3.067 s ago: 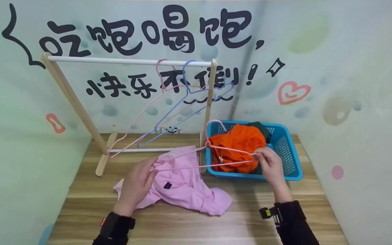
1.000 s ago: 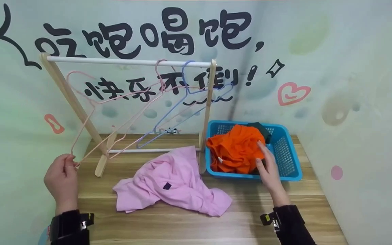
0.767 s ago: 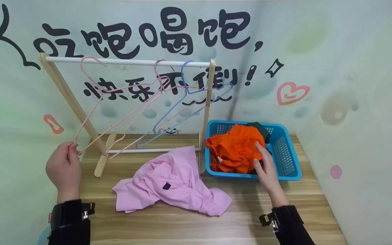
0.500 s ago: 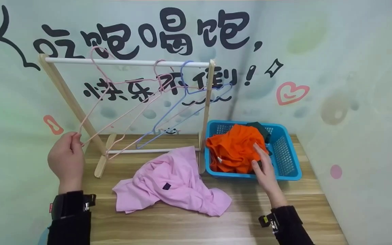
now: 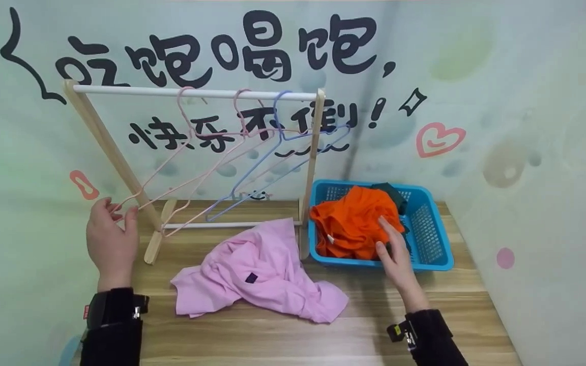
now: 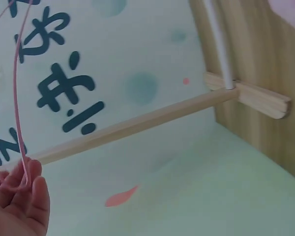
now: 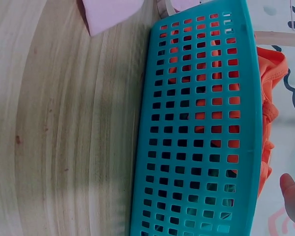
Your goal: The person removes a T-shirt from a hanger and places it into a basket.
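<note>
In the head view, a pink clothes hanger hangs by its hook on the rack's white rail. My left hand is at its lower left end, thumb spread away from the fingers. The left wrist view has the end of this hanger lying against loosely bent fingers. Over the front of the blue basket, my right hand hovers with relaxed fingers near the orange cloth. It grips nothing; its fingers partly show in the right wrist view.
Another pink hanger and a blue hanger hang further right on the rail. A pink garment with a small dark patch lies crumpled on the wooden table. Dark green cloth sits in the basket behind the orange one.
My left hand carried the pink hanger from the table's middle to the rack. Its hook went over the rail, and my fingers loosened. My right hand let go of the hanger and stayed by the basket.
</note>
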A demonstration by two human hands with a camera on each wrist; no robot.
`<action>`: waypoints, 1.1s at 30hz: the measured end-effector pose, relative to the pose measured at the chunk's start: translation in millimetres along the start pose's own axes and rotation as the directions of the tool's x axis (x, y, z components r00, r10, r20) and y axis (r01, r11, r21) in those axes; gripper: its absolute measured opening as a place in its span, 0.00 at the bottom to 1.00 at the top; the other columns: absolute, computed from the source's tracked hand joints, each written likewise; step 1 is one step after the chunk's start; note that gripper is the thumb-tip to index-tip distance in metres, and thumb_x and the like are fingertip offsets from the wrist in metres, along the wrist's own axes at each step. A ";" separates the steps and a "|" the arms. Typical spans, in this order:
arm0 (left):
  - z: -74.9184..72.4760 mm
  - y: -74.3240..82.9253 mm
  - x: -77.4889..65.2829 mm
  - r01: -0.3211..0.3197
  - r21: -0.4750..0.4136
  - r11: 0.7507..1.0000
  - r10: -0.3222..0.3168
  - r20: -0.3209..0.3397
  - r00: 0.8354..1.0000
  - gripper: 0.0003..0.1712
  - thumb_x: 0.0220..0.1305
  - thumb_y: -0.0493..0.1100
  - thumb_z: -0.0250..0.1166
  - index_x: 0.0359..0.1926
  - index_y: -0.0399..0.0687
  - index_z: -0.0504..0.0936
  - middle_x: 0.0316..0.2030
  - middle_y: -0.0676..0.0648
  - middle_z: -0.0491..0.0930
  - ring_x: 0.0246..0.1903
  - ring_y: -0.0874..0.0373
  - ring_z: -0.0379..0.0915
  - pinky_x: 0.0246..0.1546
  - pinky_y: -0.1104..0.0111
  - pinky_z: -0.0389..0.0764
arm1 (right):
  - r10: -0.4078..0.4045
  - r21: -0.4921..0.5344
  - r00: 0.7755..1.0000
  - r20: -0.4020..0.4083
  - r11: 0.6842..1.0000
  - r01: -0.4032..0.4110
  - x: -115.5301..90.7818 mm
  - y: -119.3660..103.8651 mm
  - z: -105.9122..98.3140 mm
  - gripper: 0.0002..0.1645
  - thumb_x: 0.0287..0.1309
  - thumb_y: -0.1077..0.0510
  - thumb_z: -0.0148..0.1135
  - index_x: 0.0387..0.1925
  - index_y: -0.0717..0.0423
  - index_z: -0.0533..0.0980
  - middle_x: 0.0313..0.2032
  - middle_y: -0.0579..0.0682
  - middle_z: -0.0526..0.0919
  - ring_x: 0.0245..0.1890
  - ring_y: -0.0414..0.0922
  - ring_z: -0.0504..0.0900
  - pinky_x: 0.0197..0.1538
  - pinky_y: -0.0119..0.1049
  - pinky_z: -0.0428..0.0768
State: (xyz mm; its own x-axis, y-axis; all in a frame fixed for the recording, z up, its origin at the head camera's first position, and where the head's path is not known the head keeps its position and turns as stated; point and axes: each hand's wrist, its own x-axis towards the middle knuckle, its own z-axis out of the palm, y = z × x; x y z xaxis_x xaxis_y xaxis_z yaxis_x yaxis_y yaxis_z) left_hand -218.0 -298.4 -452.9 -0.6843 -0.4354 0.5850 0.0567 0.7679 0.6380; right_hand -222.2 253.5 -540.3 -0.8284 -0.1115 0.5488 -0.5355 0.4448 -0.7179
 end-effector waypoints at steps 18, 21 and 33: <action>63.7 -28.8 -93.1 0.024 0.059 0.998 -0.048 0.453 0.890 0.54 0.63 0.60 0.66 0.74 0.33 0.51 0.70 0.26 0.55 0.68 0.29 0.52 0.65 0.38 0.55 | 0.045 -0.155 0.997 0.067 0.987 -0.034 -6.0 12.9 8.5 0.36 0.69 0.59 0.54 0.74 0.61 0.57 0.73 0.63 0.57 0.72 0.61 0.53 0.68 0.68 0.48; 78.1 -21.1 -110.3 -0.050 0.067 0.996 0.007 0.531 0.847 0.57 0.60 0.65 0.67 0.75 0.36 0.51 0.72 0.28 0.52 0.69 0.29 0.50 0.65 0.35 0.52 | 0.042 -0.199 0.996 0.073 0.980 -0.027 -5.5 11.8 9.6 0.37 0.68 0.58 0.55 0.74 0.62 0.57 0.73 0.63 0.57 0.73 0.61 0.51 0.69 0.68 0.45; 123.4 15.6 -154.3 -0.251 0.155 0.955 0.077 0.692 0.718 0.69 0.37 0.80 0.69 0.77 0.54 0.56 0.76 0.33 0.40 0.73 0.30 0.35 0.62 0.28 0.40 | 0.081 -0.362 0.988 0.133 0.932 -0.028 -7.2 7.0 17.7 0.46 0.62 0.53 0.63 0.76 0.56 0.54 0.75 0.60 0.54 0.75 0.59 0.46 0.70 0.66 0.41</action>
State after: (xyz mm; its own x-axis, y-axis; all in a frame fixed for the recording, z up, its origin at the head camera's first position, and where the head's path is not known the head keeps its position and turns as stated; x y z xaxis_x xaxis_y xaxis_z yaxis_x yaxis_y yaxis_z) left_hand -201.2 -161.3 -595.0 -0.9899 0.0711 0.1228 0.1135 0.9160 0.3847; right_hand -222.8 241.7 -556.8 -0.8836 -0.1922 0.4269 -0.4166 0.7390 -0.5295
